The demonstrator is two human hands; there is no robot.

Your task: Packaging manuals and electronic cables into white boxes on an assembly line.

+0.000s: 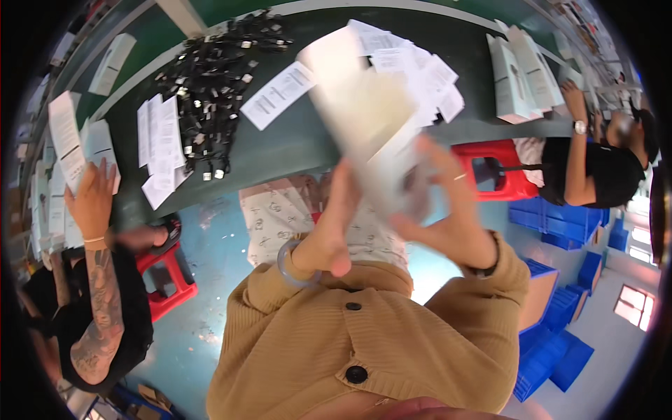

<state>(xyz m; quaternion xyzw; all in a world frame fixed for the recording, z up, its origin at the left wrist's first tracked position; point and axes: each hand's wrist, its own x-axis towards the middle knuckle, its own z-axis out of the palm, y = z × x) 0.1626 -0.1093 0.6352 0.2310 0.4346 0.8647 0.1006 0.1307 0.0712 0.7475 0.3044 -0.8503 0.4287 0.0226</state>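
In front of my chest a white carton [364,119] hangs tilted over the table's near edge, smeared by motion. A pale, open-looking part shows at its middle. My right hand [451,203] grips its near right end, thumb below and fingers above. Along the carton's left side my left hand [329,220] is stretched out, fingers straight and thumb apart; whether it touches the carton I cannot tell. Just beyond lie a printed white leaflet [278,95] and a loose heap of similar leaflets [420,70], partly hidden by the carton.
Black cables [213,98] with metal plugs are heaped on the dark green table [280,150], beside stacked leaflets [161,140]. White cartons [521,77] stand at the right. Co-workers sit at both sides; one hand [91,203] at left holds a carton. Red stools [493,171] and blue crates [553,220] stand nearby.
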